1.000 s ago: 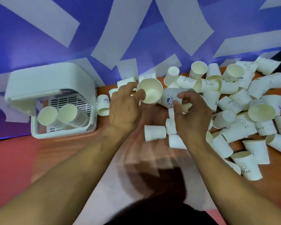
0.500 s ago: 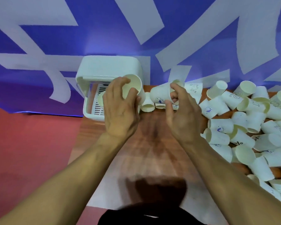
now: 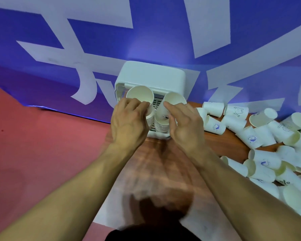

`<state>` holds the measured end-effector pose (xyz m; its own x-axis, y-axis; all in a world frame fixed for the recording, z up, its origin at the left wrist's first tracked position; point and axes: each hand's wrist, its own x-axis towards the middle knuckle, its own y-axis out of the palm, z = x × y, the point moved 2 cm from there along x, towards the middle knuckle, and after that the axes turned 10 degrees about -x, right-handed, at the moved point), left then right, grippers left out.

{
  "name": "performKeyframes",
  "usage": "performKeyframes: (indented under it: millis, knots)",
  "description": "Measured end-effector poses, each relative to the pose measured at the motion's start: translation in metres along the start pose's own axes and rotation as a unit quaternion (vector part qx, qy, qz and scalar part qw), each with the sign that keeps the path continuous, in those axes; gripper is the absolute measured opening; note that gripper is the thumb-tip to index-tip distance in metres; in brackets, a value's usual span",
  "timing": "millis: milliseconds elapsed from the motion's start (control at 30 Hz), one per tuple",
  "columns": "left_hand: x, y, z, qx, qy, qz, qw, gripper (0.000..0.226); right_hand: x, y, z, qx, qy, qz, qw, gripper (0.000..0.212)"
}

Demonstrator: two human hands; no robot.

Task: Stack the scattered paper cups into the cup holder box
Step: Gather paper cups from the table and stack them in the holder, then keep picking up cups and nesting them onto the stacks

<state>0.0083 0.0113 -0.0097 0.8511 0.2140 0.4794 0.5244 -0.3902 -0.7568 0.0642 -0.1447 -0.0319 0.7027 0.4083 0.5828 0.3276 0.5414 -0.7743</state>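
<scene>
The white cup holder box (image 3: 150,73) stands at the table's far left end with its open front facing me. My left hand (image 3: 129,120) grips a white paper cup (image 3: 139,95) whose mouth faces me, on top of the left stack in the box. My right hand (image 3: 184,124) grips another paper cup (image 3: 174,100) with a blue logo, set on the right stack (image 3: 161,126). Both hands sit side by side in front of the box and hide most of the stacks. Several scattered paper cups (image 3: 268,136) lie in a heap to the right.
The wooden table (image 3: 163,162) runs from the box toward me. A blue and white patterned wall (image 3: 94,40) rises right behind the box. Red floor (image 3: 42,145) lies left of the table. The cup heap fills the table's right side.
Both hands carried a cup each from the heap leftward to the box. The cups now rest on the two stacks inside it. The camera view swung left with them.
</scene>
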Motion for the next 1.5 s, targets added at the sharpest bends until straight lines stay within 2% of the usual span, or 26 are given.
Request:
performKeyframes:
  millis: [67, 233, 567, 833, 1033, 1167, 1233, 1367, 1433, 1500]
  knots:
    - [0.001, 0.001, 0.006, -0.011, -0.001, 0.001, 1.000, 0.026, 0.001, 0.009, 0.001, -0.016, -0.014, 0.022, 1.000, 0.040]
    - [0.004, 0.007, 0.022, 0.001, -0.013, 0.015, 1.000, 0.011, -0.007, 0.030, -0.001, -0.045, -0.021, 0.077, 0.996, 0.044]
    - [0.006, 0.020, 0.038, -0.009, -0.008, 0.018, 1.000, 0.012, -0.023, 0.073, -0.006, -0.105, -0.008, 0.235, 0.966, 0.055]
    - [0.005, 0.046, 0.042, -0.030, -0.006, 0.059, 0.998, 0.023, -0.026, 0.076, -0.005, -0.104, 0.004, 0.261, 0.960, 0.056]
    - [-0.001, 0.067, 0.042, -0.018, -0.027, 0.149, 0.988, 0.031, -0.029, 0.077, -0.004, -0.092, 0.019, 0.265, 0.960, 0.057]
    - [-0.006, 0.071, 0.046, -0.009, -0.047, 0.252, 0.967, 0.038, -0.030, 0.077, -0.004, -0.083, 0.022, 0.268, 0.960, 0.060]
    - [-0.006, 0.071, 0.046, 0.005, -0.053, 0.280, 0.959, 0.037, -0.030, 0.076, -0.004, -0.078, 0.021, 0.271, 0.959, 0.062]
    - [-0.001, 0.076, 0.050, 0.076, -0.023, 0.279, 0.957, 0.035, -0.030, 0.077, -0.004, -0.071, 0.030, 0.271, 0.960, 0.063]
    - [-0.002, 0.078, 0.052, 0.066, -0.030, 0.283, 0.956, 0.031, -0.029, 0.074, -0.002, -0.064, 0.022, 0.272, 0.960, 0.062]
    - [-0.004, 0.075, 0.049, 0.037, -0.032, 0.251, 0.967, 0.026, -0.026, 0.065, 0.000, -0.054, 0.025, 0.259, 0.964, 0.054]
